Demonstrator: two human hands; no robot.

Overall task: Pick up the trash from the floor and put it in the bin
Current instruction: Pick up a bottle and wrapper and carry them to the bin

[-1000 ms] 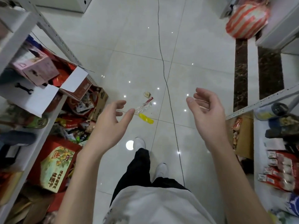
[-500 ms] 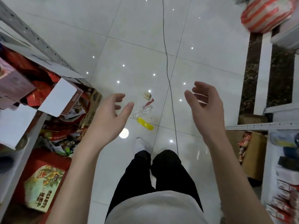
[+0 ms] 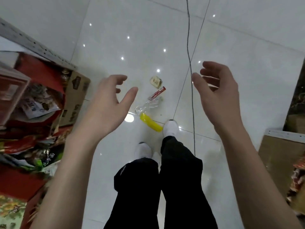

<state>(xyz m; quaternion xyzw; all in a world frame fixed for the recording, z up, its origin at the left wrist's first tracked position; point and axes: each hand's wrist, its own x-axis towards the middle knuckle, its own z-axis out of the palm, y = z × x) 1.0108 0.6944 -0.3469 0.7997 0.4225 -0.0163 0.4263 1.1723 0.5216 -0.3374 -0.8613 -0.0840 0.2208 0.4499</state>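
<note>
Trash lies on the glossy white floor just ahead of my feet: a yellow wrapper (image 3: 151, 124), a crumpled clear plastic wrapper (image 3: 147, 106), a small red packet (image 3: 158, 93) and a small beige scrap (image 3: 156, 81). My left hand (image 3: 108, 104) hovers to the left of the trash, fingers spread, holding nothing. On the other side my right hand (image 3: 217, 95) is raised with curled, parted fingers, also empty. My white right shoe (image 3: 171, 128) almost touches the yellow wrapper. No bin is in view.
A metal shelf rack with red boxes and snack bags (image 3: 33, 100) fills the left side. A cardboard box (image 3: 280, 156) and another shelf stand at the right. A thin dark cable (image 3: 191, 80) runs along the floor between the trash and my right hand.
I have stepped forward, so the trash now lies right at my feet and appears larger. Both hands stay raised and empty, now on either side of the trash.
</note>
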